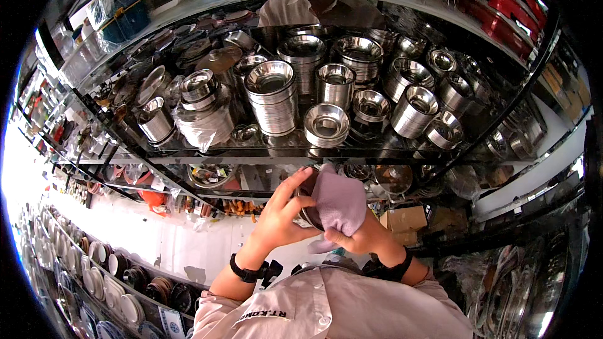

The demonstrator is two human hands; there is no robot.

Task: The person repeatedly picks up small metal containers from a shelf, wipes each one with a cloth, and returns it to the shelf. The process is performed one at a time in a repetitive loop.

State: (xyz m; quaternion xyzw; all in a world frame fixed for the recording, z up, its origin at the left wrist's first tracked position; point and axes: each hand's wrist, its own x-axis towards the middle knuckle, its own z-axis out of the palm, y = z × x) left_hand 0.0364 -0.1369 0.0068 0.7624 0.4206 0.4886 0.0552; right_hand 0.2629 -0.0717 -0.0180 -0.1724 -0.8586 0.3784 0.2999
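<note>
My left hand (280, 219) grips the near left side of a round metal dish (307, 205), its fingers spread along the rim. A mauve cloth (340, 200) covers the right part of the dish. My right hand (360, 238) holds the cloth against it, with the thumb on the cloth and the other fingers largely hidden. Both hands are in front of the shelf edge. Beyond them, a short stack of steel bowls (326, 127) stands near that edge, and a tall stack of steel bowls (272, 103) stands to its left.
More steel bowl stacks (416, 113) fill the black shelf, whose front edge (282, 156) runs across the view. A plastic-wrapped stack (205, 122) stands left. Below are a lower shelf and a cardboard box (405, 219). Racks of plates (129, 308) stand at lower left.
</note>
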